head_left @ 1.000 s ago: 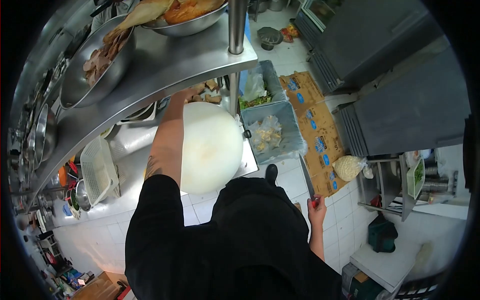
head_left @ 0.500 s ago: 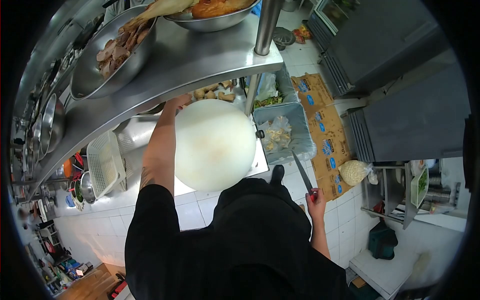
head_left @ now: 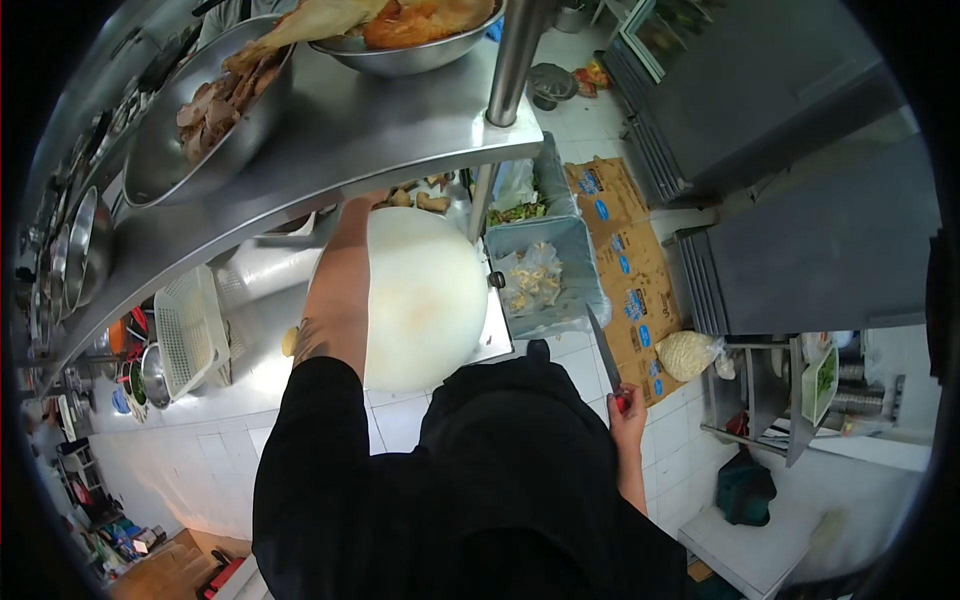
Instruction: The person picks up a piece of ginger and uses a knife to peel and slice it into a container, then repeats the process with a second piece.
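I am monitoring both hands through the head view. The left hand (head_left: 368, 197) is sitting beside the brown, knobbly pieces (head_left: 432, 203), just past the far edge of the round white board (head_left: 425, 300); it is showing too small at the shelf (head_left: 390, 120) edge—I cannot tell whether it is open or closed. The right hand (head_left: 628, 415) is gripping the red handle of the knife (head_left: 604, 352), with the blade pointing forward toward the bin (head_left: 597, 285), well apart from the board. The board is lying between the hands, nearer the left. I am judging the step in hand to be a left-handed reach at the pieces. The next move is calling for a confirmed left grip—and a blade held clear of that arm.
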{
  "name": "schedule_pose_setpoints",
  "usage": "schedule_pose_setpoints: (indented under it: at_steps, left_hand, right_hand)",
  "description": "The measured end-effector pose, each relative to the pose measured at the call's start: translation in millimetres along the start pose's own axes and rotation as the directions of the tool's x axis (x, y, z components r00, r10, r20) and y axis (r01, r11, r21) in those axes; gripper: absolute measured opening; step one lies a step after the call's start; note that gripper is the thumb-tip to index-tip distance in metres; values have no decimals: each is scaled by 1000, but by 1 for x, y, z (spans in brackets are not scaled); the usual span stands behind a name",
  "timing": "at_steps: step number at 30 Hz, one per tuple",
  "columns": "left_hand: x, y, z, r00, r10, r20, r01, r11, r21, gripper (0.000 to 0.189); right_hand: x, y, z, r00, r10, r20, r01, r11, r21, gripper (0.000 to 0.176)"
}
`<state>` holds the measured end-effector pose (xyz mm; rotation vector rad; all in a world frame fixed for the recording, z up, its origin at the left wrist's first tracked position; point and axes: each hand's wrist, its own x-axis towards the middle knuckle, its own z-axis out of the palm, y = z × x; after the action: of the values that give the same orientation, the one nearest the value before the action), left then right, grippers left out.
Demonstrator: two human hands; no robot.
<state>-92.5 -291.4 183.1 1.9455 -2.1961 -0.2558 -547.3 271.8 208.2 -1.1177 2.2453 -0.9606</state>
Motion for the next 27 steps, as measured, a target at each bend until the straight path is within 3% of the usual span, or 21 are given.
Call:
schedule_pose_setpoints:
  at_steps: [3, 4, 5, 6, 7, 8, 10, 12, 15, 17, 18, 20, 21, 23, 27]
  left_hand:
    - [-8, -29, 4, 983, -59, -171, -35, 864, -502, 45]
    - [-15, -37, 5, 982, -105, -160, -45, 685, -727, 45]
    - [-27, -38, -1, 979, -157, -128, -51, 419, -907, 45]
    - [-46, -35, -10, 976, -200, -82, -53, 148, -988, 45]
    - [-72, -13, -42, 964, -261, 53, 8, -171, -985, 47]
    - [-99, 4, -52, 956, -289, 42, -5, -160, -987, 47]
    - [-153, 33, -65, 984, -179, 23, -61, -450, -891, 44]
    - [-205, 76, -65, 965, -204, 166, 4, -621, -784, 47]
    - [-268, 136, -40, 964, -184, 192, 43, -604, -796, 49]
    - [-297, 188, -37, 964, -171, 202, 75, -557, -827, 49]
    - [-305, 215, -40, 950, -206, 237, 96, -529, -843, 49]
    - [-324, 248, -27, 931, -50, 361, 245, -648, -722, 49]
    - [-326, 264, -28, 941, -27, 337, 251, -612, -750, 58]
    - [-331, 276, -25, 943, 12, 333, 285, -548, -787, 57]
    - [-329, 293, -35, 931, 54, 362, 349, -433, -831, 45]
  right_hand:
    - [28, 10, -10, 998, -17, 56, 15, 999, 29, 32]
    - [42, 15, -12, 996, -32, 85, 29, 999, 31, 31]
    - [59, 24, -12, 993, -49, 104, 46, 998, 36, 31]
    - [78, 34, -8, 985, -97, 140, 90, 994, 54, 30]
    - [97, 41, -8, 974, -145, 176, 134, 988, 75, 30]
    - [117, 41, -9, 966, -163, 200, 148, 985, 85, 30]
    - [152, 34, -2, 931, -221, 289, 138, 950, 281, 29]
    - [183, 14, -1, 910, -248, 331, 167, 953, 252, 27]
    - [223, 5, 0, 868, -302, 395, 235, 949, 209, 23]
    - [240, -7, 1, 828, -270, 492, 299, 954, 21, 23]
    - [244, -8, 3, 814, -330, 477, 355, 934, 41, 24]
    - [237, -49, 4, 759, -435, 485, 402, 898, 175, 24]
    - [230, -67, 3, 729, -507, 460, 452, 861, 234, 26]
    - [214, -103, 0, 696, -560, 448, 475, 828, 297, 29]
    - [185, -142, 5, 700, -569, 431, 532, 819, 217, 32]
